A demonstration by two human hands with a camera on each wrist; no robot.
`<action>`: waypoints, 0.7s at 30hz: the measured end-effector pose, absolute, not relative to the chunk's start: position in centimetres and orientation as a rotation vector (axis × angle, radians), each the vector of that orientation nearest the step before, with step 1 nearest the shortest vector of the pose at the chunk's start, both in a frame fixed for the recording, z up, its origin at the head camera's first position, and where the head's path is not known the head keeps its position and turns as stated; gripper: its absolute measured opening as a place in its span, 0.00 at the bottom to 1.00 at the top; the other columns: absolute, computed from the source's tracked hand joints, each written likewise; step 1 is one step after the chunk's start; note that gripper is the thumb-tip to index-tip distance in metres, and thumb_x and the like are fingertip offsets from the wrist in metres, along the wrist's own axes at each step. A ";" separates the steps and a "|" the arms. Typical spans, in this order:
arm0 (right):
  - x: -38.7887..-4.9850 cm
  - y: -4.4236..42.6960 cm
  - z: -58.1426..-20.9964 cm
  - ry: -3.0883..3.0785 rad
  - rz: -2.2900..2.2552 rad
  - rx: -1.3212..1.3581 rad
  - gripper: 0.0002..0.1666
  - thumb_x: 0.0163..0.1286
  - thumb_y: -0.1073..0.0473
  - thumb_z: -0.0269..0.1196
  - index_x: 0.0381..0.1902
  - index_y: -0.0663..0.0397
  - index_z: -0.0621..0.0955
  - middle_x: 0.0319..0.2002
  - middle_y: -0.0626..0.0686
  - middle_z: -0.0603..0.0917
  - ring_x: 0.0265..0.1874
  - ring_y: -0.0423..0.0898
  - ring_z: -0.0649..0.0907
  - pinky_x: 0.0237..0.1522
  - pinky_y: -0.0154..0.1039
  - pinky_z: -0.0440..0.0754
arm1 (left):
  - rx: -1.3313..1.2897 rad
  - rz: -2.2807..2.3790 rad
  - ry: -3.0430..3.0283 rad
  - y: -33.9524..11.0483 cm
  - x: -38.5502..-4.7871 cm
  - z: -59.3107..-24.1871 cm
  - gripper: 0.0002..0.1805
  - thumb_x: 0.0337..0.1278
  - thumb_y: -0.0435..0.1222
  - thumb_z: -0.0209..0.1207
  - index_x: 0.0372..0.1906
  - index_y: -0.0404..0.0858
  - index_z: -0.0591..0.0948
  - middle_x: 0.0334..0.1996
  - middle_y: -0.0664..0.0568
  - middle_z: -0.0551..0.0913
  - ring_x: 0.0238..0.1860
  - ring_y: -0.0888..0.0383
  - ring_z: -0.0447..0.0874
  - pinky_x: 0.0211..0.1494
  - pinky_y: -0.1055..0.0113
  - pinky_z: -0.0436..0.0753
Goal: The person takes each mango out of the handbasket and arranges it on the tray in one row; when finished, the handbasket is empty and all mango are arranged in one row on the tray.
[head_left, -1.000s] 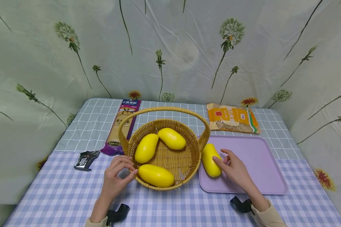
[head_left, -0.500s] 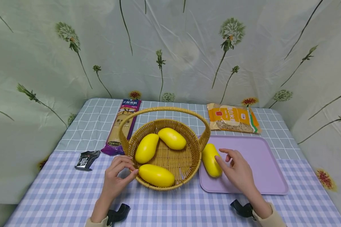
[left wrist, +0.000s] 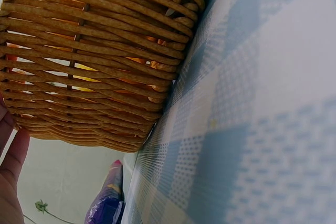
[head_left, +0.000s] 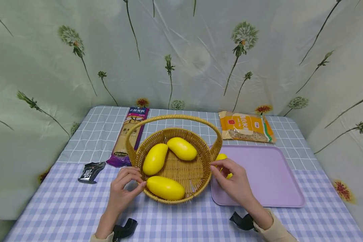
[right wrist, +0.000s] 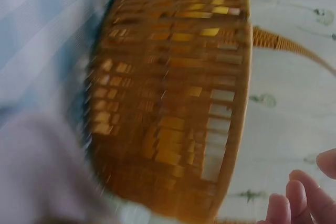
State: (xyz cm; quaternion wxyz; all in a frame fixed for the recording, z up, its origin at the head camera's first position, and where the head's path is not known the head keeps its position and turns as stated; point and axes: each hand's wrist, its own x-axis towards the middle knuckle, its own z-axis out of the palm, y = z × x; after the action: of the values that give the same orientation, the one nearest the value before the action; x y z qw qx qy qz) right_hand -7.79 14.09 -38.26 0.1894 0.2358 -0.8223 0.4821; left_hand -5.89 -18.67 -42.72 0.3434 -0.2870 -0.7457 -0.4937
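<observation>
The wicker basket [head_left: 196, 171] stands on the checked cloth [head_left: 169, 225] between the two hands, its tall handle [head_left: 175, 117] arching over the top. The left hand [head_left: 124, 186] pinches the near left part of the rim between thumb and fingers. The right hand [head_left: 234, 179] is at the basket's right side, thumb and fingers loosely bent and parted, holding nothing; in the right wrist view its fingertips are near the rim with a gap between.

Three yellow fruits lie inside the basket: the front fruit [head_left: 165, 188] just beside the left thumb tip, the left fruit [head_left: 155, 159] a little farther back from that hand, and the back fruit [head_left: 182, 149] well apart from both hands. The fourth fruit [head_left: 221, 157] lies on the left edge of the purple tray [head_left: 269, 174], mostly hidden beneath the right hand.

The pasta pack [head_left: 128, 136] and the black wrapper [head_left: 91, 172] lie left of the basket, and the orange packet [head_left: 246, 126] lies behind the tray.
</observation>
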 end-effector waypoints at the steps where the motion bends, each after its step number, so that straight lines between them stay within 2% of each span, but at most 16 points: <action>1: -7.9 13.6 -38.1 -2.298 1.381 0.696 0.13 0.55 0.76 0.66 0.37 0.58 0.84 0.25 0.46 0.78 0.20 0.40 0.73 0.19 0.32 0.73 | -0.747 -1.285 -1.938 -18.7 -5.9 -42.7 0.10 0.50 0.33 0.68 0.22 0.35 0.78 0.29 0.42 0.79 0.39 0.43 0.75 0.54 0.68 0.72; 6: -8.5 11.4 -37.9 -2.278 1.460 0.810 0.11 0.57 0.73 0.66 0.37 0.56 0.83 0.27 0.45 0.80 0.22 0.40 0.75 0.21 0.34 0.76 | -0.746 -1.292 -1.939 -18.7 -5.9 -42.7 0.09 0.49 0.32 0.68 0.22 0.35 0.79 0.29 0.42 0.79 0.39 0.43 0.75 0.54 0.68 0.72; 12: -9.4 9.3 -38.0 -2.427 1.490 0.860 0.05 0.64 0.60 0.65 0.38 0.50 0.84 0.32 0.39 0.81 0.27 0.37 0.78 0.28 0.34 0.80 | -0.737 -1.297 -1.944 -18.8 -5.8 -42.7 0.10 0.50 0.33 0.68 0.22 0.35 0.79 0.29 0.40 0.79 0.39 0.43 0.75 0.54 0.68 0.72; 17: -9.8 8.1 -37.7 -2.664 1.363 0.937 0.12 0.67 0.47 0.61 0.42 0.45 0.84 0.37 0.35 0.82 0.34 0.35 0.79 0.38 0.37 0.81 | -0.735 -1.300 -1.949 -18.7 -5.8 -42.7 0.11 0.51 0.34 0.68 0.22 0.35 0.79 0.28 0.40 0.79 0.39 0.44 0.75 0.55 0.69 0.72; 21: -10.0 7.5 -37.6 -2.819 1.248 1.028 0.19 0.69 0.42 0.56 0.48 0.45 0.82 0.44 0.37 0.82 0.42 0.38 0.80 0.45 0.39 0.79 | -0.735 -1.295 -1.948 -18.7 -5.8 -42.7 0.11 0.51 0.35 0.68 0.22 0.35 0.79 0.28 0.40 0.79 0.39 0.45 0.75 0.55 0.69 0.72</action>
State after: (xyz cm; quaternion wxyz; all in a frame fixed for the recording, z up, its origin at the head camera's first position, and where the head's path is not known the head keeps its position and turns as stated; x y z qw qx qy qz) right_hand -9.96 7.50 -37.57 -0.0543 0.3159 -0.8661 0.3835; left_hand -5.80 -18.70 -42.71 0.3379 -0.2822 -0.7477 -0.4972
